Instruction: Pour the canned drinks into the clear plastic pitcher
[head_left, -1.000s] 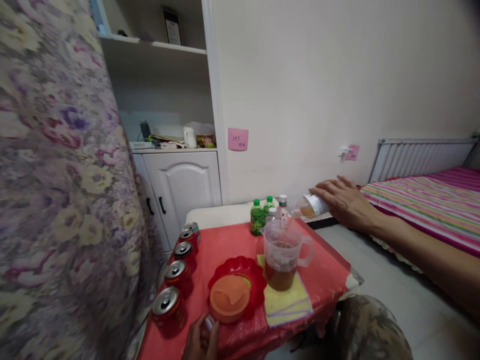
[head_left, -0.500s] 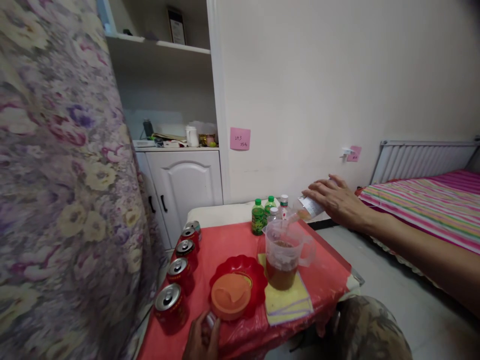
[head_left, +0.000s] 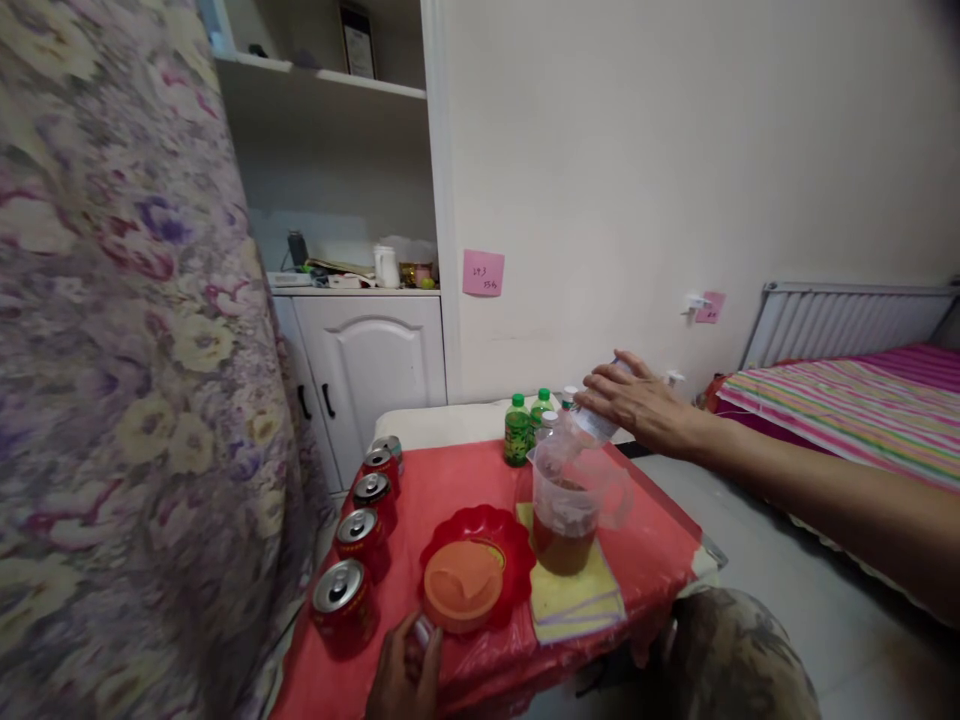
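My right hand [head_left: 637, 408] is wrapped round a clear plastic bottle [head_left: 592, 425], tipped with its mouth down over a clear measuring jug [head_left: 568, 505]. The jug holds brown liquid and stands on a yellow cloth [head_left: 574, 600] on the red-covered table [head_left: 450, 480]. My left hand [head_left: 401, 675] rests at the table's near edge, fingers curled on a small white object I cannot make out, beside an orange lid [head_left: 461, 597] lying in a red dish [head_left: 480, 535].
Several red drink cans [head_left: 360, 545] line the table's left side. Green-capped bottles [head_left: 525, 425] stand at its far edge. A floral curtain [head_left: 112, 400] fills the left. White cabinet [head_left: 367, 365] behind, striped bed [head_left: 847, 400] at right, my knee [head_left: 735, 660] below.
My right hand has moved left and tipped the bottle steeper over the jug; the brown liquid seen in the bottle earlier no longer shows. The left hand stays put.
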